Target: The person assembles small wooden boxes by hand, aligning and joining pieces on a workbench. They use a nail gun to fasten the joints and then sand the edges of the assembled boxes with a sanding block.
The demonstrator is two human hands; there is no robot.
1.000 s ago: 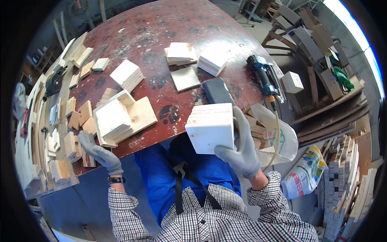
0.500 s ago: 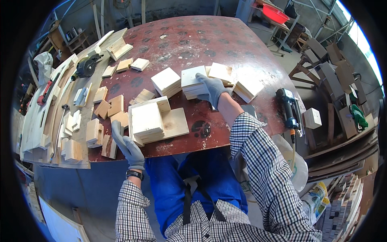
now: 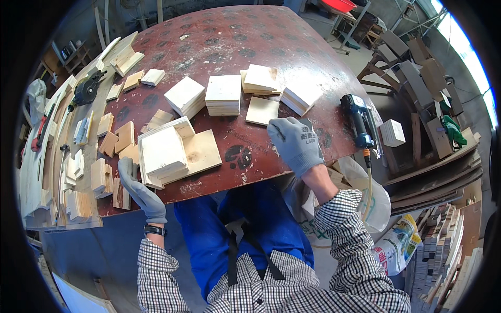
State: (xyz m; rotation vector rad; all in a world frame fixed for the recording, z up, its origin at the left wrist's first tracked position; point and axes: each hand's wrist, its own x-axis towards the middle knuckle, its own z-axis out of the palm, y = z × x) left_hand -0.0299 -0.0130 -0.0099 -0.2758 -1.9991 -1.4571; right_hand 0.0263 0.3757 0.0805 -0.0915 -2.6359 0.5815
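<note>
From where I stand, the wooden assembly point(image 3: 163, 150) sits at the near edge of the red table point(image 3: 308, 52), left of the person's middle. Its base board point(image 3: 202, 150) extends to the right, leaving that face exposed. The left hand point(image 3: 143, 195) is open, with fingers extended and the palm side turned toward the assembly's left side. It grips nothing; the placement suits a side stop, though contact cannot be confirmed.

The right hand point(image 3: 296, 145) is lowered at the table's front edge, back of the glove up, fingers bent. It appears to lie over a dark block point(image 3: 308, 122), of which only a sliver shows; whether the fingers close on anything cannot be determined.

Square panels stand in a left stack point(image 3: 183, 95) and a middle stack point(image 3: 223, 95), beyond the assembly and within arm's reach, presumably for easy pick-up. A loose panel point(image 3: 262, 110) lies flat just beyond the right hand. The nail gun point(image 3: 358, 124) rests along the right border, its hose point(image 3: 369, 182) dropping off the edge, an arrangement that keeps the line off the work surface.

Not visible: the left thumb, the right fingertips and the assembly's underside. The support under the pale block point(image 3: 391, 133) beyond the table is unclear.
</note>
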